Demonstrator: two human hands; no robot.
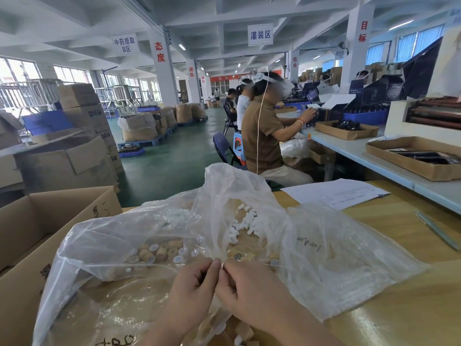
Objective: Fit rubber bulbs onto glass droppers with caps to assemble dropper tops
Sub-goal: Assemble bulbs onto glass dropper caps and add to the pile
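Our left hand (pixel 193 288) and right hand (pixel 245 287) meet fingertip to fingertip, both pinching a small pale piece (pixel 221 265) — too hidden to name. Just beyond, inside the clear bags (pixel 324 258), lie tan caps (pixel 159 253) and white rubber bulbs (pixel 245 222) — all on the wooden table (pixel 404 308).

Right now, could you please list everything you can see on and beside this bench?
table: one, light wood, near right.
plastic bags: at least two, clear, spread over it.
rubber bulbs: many, white, heaped among the bags, centre.
caps: a dozen or so, tan, under plastic, centre-left.
cardboard box: one, brown, open, far left.
papers: few, white, table's far side.
metal tool: one, grey, right edge.
small part: one, whitish, kind unclear, bottom centre.
left hand: one, pinching that part.
right hand: one, pinching it too.
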